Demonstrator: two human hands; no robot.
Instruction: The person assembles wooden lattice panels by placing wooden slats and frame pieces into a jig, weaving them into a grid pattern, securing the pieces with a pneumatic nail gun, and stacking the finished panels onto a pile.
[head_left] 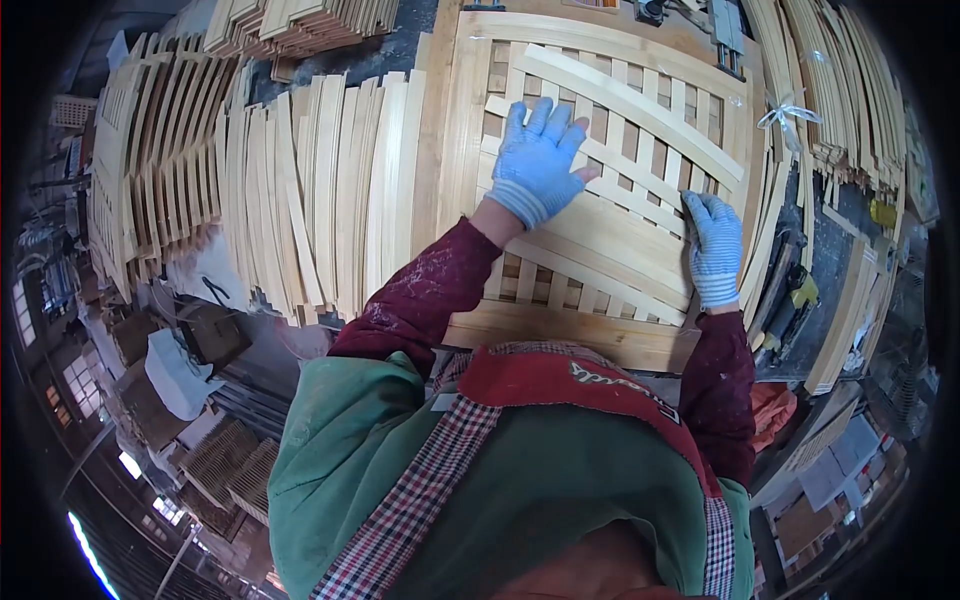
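Observation:
A wooden frame on the bench holds crossing pale slats that form a lattice. My left hand, in a blue glove with bare fingertips, lies spread on slats at the frame's left part. My right hand, gloved too, is at the frame's right side, its fingers bent down by the slat ends; what they hold, if anything, is hidden. A wide pale slat runs diagonally across the upper lattice. Below my left hand lies a broad light board inside the frame.
Loose slats are lined up left of the frame, with finished-looking lattice pieces farther left. Bundled slats stand at the upper right. Dark-handled tools lie right of the frame. Metal clamps sit along its top edge.

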